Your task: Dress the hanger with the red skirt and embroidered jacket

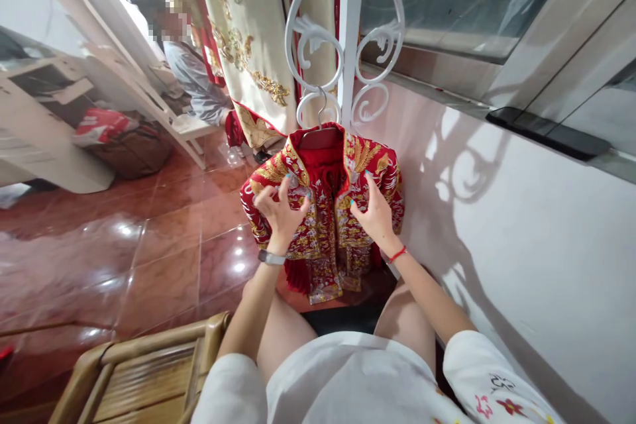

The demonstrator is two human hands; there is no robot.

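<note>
From the head camera, a small red jacket (325, 212) thick with gold embroidery hangs on a hanger (320, 136) hooked into the scrollwork of a white metal stand (348, 46), just beside the white wall (521, 245) and above the glossy red floor tiles (149, 245). The jacket's long axis runs vertically, collar up, hem down, its front facing the person. Both hands lie on it about equally near: the left hand (281, 209) pinches the front panel edge near the collar, fingers pressed together, while the right hand (375, 212) rests with fingers spread on the other panel. A rattan chair (144, 371) stands lower left; another person (191, 59) sits beyond
</note>
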